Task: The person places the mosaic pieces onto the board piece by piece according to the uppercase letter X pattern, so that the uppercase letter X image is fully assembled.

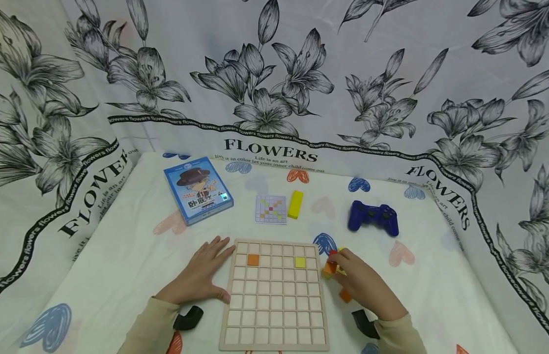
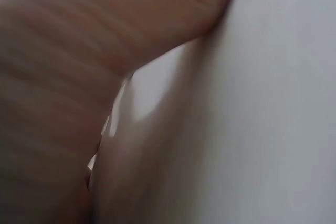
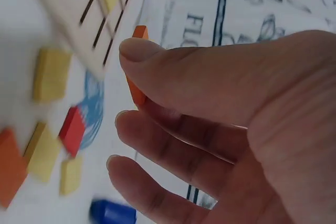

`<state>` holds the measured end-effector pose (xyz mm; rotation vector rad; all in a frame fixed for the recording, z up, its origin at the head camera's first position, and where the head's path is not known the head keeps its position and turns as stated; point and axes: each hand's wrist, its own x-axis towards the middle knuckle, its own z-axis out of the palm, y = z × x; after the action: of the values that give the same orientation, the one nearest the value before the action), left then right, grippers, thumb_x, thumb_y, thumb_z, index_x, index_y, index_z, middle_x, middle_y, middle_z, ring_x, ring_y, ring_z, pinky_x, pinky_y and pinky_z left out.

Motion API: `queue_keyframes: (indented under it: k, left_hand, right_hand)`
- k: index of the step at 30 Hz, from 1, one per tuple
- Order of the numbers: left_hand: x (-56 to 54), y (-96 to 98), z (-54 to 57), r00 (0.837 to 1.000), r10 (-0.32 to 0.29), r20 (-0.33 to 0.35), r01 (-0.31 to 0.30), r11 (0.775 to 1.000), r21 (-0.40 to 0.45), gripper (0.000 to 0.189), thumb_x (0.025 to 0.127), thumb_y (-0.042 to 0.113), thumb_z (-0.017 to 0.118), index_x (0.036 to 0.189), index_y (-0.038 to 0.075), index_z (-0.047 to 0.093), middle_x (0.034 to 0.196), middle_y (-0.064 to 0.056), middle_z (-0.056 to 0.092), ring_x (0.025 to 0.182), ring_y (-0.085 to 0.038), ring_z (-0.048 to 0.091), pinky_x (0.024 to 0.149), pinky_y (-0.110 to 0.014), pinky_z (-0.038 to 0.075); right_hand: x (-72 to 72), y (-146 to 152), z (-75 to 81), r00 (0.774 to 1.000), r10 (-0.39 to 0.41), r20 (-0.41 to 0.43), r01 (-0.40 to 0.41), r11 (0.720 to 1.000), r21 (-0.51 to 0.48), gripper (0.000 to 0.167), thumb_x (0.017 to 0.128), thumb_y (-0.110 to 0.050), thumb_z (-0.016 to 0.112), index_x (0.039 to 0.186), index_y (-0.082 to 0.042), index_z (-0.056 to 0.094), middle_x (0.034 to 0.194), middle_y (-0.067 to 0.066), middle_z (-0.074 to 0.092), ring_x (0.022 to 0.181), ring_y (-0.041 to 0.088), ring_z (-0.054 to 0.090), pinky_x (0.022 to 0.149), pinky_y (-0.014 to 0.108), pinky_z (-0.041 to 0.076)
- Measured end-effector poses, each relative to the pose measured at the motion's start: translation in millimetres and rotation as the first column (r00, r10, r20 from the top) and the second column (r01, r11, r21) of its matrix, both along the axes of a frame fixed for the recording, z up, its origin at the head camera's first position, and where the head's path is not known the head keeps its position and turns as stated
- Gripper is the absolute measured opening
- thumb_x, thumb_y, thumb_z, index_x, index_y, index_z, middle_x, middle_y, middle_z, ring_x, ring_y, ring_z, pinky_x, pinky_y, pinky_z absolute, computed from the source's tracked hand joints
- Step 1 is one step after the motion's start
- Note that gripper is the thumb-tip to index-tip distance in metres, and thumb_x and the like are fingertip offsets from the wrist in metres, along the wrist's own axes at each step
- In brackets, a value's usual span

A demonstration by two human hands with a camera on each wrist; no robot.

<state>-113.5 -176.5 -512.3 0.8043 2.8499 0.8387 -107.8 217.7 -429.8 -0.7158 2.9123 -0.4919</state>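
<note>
A wooden grid board [image 1: 274,347] lies on the cloth between the hands. One orange tile [image 1: 253,259] and one yellow tile [image 1: 300,262] sit in cells of its second row. Along the board's left edge rests the left hand [image 1: 195,276], fingers spread and thumb at the rim. Beyond the right edge, the right hand [image 1: 367,282] pinches an orange tile [image 3: 138,92] between thumb and a fingertip. Loose tiles lie below it: a red tile [image 3: 72,131], several yellow tiles [image 3: 51,75] and an orange tile [image 3: 9,170]. The left wrist view shows mostly blurred hand and cloth.
Behind the board lie a blue game box [image 1: 199,191], a small card with a coloured grid [image 1: 271,210], a yellow bar [image 1: 295,204] and a blue game controller [image 1: 373,218]. Black curved pieces [image 1: 188,318] sit by both wrists. A flower-printed curtain [image 1: 274,73] encloses the table.
</note>
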Motion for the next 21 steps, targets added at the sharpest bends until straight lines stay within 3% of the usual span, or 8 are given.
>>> queue_keyframes:
  k: [9, 15, 21]
  left_hand:
    - [0.0, -1.3, -0.3, 0.999, -0.001, -0.043, 0.001, 1.0, 0.013, 0.124, 0.05, 0.074, 0.073, 0.148, 0.008, 0.035, 0.156, -0.015, 0.027, 0.144, -0.04, 0.016, 0.115, -0.055, 0.013]
    - [0.5, -0.1, -1.3, 1.0, 0.006, -0.001, -0.006, 1.0, 0.014, 0.125, 0.05, 0.075, 0.073, 0.149, 0.01, 0.033, 0.157, -0.014, 0.025, 0.145, -0.038, 0.014, 0.117, -0.055, 0.011]
    - [0.0, -0.5, -1.1, 1.0, 0.016, 0.025, -0.015, 1.0, -0.024, 0.125, 0.05, 0.079, 0.069, 0.15, 0.013, 0.032, 0.158, -0.011, 0.023, 0.146, -0.037, 0.011, 0.118, -0.054, 0.009]
  right_hand:
    - [-21.6, -58.1, -10.6, 0.966, 0.249, -0.076, -0.251, 0.968, -0.018, 0.019, 0.087, -0.016, 0.072, 0.103, -0.015, 0.061, 0.102, -0.006, 0.059, 0.08, 0.005, 0.055, 0.068, 0.018, 0.053]
    - [-27.7, -86.5, -20.3, 0.936, 0.341, -0.08, -0.345, 0.938, -0.03, 0.012, 0.088, -0.019, 0.07, 0.097, -0.017, 0.063, 0.097, -0.008, 0.059, 0.078, 0.004, 0.054, 0.069, 0.015, 0.051]
    - [-25.9, -105.7, -29.2, 0.909, 0.407, -0.083, -0.406, 0.913, 0.03, 0.009, 0.091, -0.025, 0.066, 0.099, -0.019, 0.065, 0.096, -0.009, 0.059, 0.081, 0.002, 0.056, 0.071, 0.012, 0.05]
